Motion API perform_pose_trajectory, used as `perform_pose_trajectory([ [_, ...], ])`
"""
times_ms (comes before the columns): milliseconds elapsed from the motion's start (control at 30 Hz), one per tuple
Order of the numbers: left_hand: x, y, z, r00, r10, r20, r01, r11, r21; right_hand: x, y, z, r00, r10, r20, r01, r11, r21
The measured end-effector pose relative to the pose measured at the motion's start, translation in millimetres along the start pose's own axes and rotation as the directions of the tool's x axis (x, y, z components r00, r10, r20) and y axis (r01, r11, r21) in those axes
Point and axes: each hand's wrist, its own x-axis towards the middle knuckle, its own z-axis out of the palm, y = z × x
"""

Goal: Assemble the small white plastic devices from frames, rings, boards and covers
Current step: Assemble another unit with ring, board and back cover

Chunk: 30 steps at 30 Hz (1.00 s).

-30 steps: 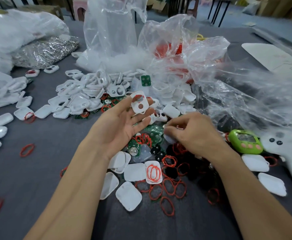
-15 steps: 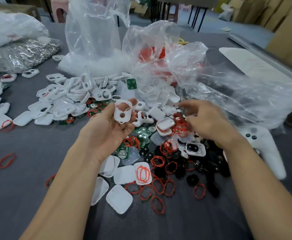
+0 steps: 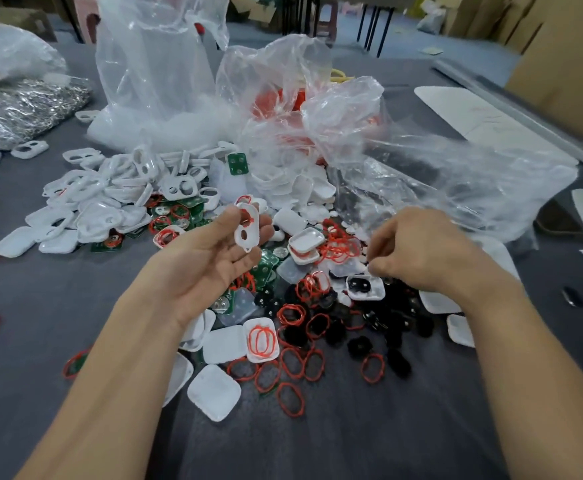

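Right hand (image 3: 418, 254) lowered onto parts pile (image 3: 331, 327), left hand (image 3: 210, 258) holding white frame (image 3: 247, 227)

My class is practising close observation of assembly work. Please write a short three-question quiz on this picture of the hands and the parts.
1. True or false: the left hand holds a white frame.
2. The loose rings are: A blue, B red, C yellow.
3. Fill in: the board by the bags is ____ in colour.

Key: 1 true; 2 B; 3 green.
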Motion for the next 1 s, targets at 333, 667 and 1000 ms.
perform_pose_trajectory([
  [333, -3.1, -5.4, 4.8, 0.999, 0.018, 0.031, -0.019, 1.0, 0.012, -33.6, -17.2, 25.7, 0.995, -0.062, -0.082, 0.063, 0.998, 0.013],
  [667, -8.2, -8.8, 16.9, 0.999, 0.007, 0.052, -0.012, 0.996, 0.087, -19.5, -18.2, 32.5, 0.967, -0.071, -0.245, 0.146, 0.942, 0.302],
  [1000, -6.3, -11.4, 21.4, 1.0, 0.011, 0.016, -0.013, 0.996, 0.09, 4.2, -76.8, 27.9, 0.901, -0.214, -0.377, 0.412, 0.695, 0.589],
])
